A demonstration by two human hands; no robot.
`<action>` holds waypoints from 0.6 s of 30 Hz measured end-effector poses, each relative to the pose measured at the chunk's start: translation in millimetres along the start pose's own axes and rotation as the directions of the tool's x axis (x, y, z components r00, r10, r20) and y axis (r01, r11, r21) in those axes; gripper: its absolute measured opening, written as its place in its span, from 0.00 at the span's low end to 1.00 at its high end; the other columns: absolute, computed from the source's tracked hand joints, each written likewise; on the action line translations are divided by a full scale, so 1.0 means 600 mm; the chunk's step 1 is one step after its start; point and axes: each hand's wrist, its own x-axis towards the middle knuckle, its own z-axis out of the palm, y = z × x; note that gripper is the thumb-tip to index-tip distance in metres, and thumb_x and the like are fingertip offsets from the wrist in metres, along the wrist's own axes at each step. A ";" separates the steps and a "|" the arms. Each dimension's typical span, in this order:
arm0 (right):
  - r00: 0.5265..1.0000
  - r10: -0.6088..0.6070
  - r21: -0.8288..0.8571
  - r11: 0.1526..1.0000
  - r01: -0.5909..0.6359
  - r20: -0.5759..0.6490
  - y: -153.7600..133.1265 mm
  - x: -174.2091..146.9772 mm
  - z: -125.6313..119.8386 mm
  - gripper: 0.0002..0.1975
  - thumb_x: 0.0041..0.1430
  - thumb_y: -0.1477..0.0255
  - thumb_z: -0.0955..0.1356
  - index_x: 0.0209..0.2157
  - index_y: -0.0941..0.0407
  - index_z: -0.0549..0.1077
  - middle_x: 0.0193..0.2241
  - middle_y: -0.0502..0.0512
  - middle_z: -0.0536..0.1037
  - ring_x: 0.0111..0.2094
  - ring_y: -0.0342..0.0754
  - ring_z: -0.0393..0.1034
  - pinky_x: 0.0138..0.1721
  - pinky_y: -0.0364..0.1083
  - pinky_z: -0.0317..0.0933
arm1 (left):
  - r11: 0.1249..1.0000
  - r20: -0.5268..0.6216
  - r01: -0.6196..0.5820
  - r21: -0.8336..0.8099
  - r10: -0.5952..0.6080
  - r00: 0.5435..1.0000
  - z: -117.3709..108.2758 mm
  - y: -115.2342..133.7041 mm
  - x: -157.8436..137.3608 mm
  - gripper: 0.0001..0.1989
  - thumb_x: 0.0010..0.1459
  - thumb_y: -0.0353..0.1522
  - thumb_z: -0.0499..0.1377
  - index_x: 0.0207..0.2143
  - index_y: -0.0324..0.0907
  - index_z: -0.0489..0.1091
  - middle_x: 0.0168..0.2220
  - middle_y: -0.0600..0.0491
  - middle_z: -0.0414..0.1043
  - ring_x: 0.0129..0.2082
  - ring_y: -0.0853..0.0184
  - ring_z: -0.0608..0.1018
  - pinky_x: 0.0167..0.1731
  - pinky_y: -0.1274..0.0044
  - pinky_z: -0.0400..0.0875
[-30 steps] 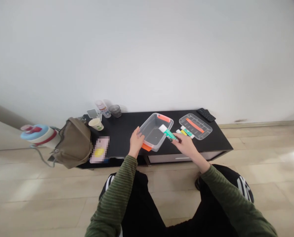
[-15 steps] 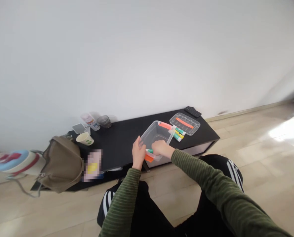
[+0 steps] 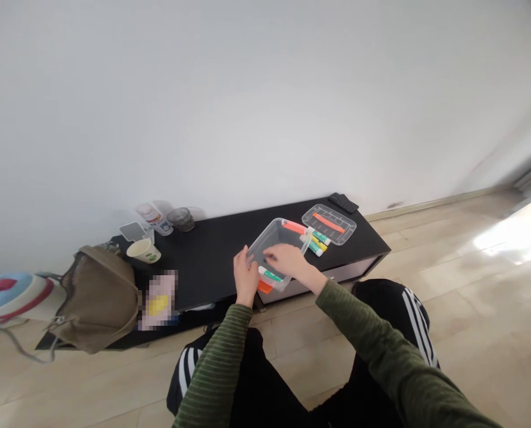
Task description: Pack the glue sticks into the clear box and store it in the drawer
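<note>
My left hand [image 3: 246, 274] grips the left side of a clear plastic box [image 3: 272, 235] with orange latches, fingers closed on its wall. The box is tilted, and a green and white glue stick [image 3: 272, 274] lies inside along the near end. Over the box's inside is my right hand [image 3: 285, 260], its fingers loosely apart with nothing visible in them. Just right of the box, several glue sticks [image 3: 319, 240], green and yellow with white ends, lie side by side on the black cabinet [image 3: 216, 255].
The clear lid [image 3: 330, 224] with an orange handle lies behind the glue sticks, near a black remote [image 3: 344, 203]. To the left stand a paper cup [image 3: 144, 251], a glass ashtray-like dish [image 3: 181, 219], a white bottle [image 3: 154, 218] and a brown bag [image 3: 98, 297].
My right hand has let go of the glue stick at the box's near end and lifted up and left from it. The view has shifted slightly to the right.
</note>
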 end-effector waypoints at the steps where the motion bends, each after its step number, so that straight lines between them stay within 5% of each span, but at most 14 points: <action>1: 0.979 0.018 0.084 0.996 -0.001 -0.202 0.021 -0.014 -0.006 0.17 0.69 0.68 0.61 0.52 0.52 0.76 0.48 0.58 0.80 0.50 0.50 0.74 0.51 0.48 0.66 | 1.000 -0.001 -0.001 -0.007 0.001 1.000 0.000 0.001 -0.001 0.31 0.55 0.23 0.54 0.62 0.40 0.66 0.60 0.41 0.62 0.54 0.59 0.78 0.58 0.68 0.72; 3: 0.840 0.195 0.202 0.974 -0.104 -0.507 0.072 -0.039 -0.013 0.20 0.71 0.69 0.56 0.52 0.56 0.75 0.48 0.61 0.79 0.48 0.49 0.72 0.53 0.47 0.64 | 1.000 -0.005 -0.009 -0.015 0.009 1.000 0.001 0.003 -0.002 0.30 0.56 0.22 0.54 0.62 0.40 0.66 0.60 0.41 0.62 0.54 0.60 0.78 0.58 0.68 0.72; 5: 0.703 0.362 0.292 0.930 -0.224 -0.613 0.131 -0.054 -0.009 0.20 0.71 0.69 0.55 0.51 0.59 0.73 0.47 0.64 0.77 0.48 0.51 0.71 0.51 0.48 0.63 | 1.000 -0.012 -0.018 -0.018 0.018 1.000 0.003 0.004 -0.002 0.29 0.56 0.22 0.53 0.61 0.41 0.67 0.60 0.42 0.63 0.54 0.60 0.78 0.59 0.67 0.71; 6: 0.689 0.407 0.315 0.911 -0.265 -0.599 0.158 -0.058 -0.004 0.19 0.70 0.69 0.56 0.51 0.59 0.73 0.47 0.64 0.77 0.48 0.52 0.70 0.51 0.48 0.63 | 1.000 -0.016 -0.022 -0.020 0.021 1.000 0.003 0.005 -0.002 0.29 0.56 0.22 0.53 0.61 0.41 0.67 0.60 0.42 0.63 0.54 0.60 0.78 0.59 0.67 0.71; 12: 0.845 0.452 0.131 0.892 -0.433 -0.286 0.244 -0.051 0.052 0.17 0.64 0.74 0.61 0.51 0.59 0.73 0.48 0.63 0.75 0.52 0.53 0.67 0.51 0.48 0.61 | 0.999 -0.032 -0.025 -0.024 0.024 0.999 0.004 0.001 -0.001 0.29 0.55 0.22 0.54 0.60 0.42 0.68 0.59 0.44 0.64 0.53 0.61 0.79 0.58 0.68 0.72; 18: 0.880 0.436 -0.098 0.883 -0.458 -0.189 0.235 -0.032 0.073 0.14 0.67 0.69 0.63 0.49 0.57 0.75 0.49 0.63 0.75 0.55 0.54 0.65 0.49 0.46 0.63 | 1.000 -0.029 -0.021 -0.019 0.021 0.999 0.003 0.000 -0.001 0.29 0.55 0.22 0.54 0.60 0.42 0.68 0.59 0.43 0.64 0.53 0.60 0.79 0.57 0.69 0.73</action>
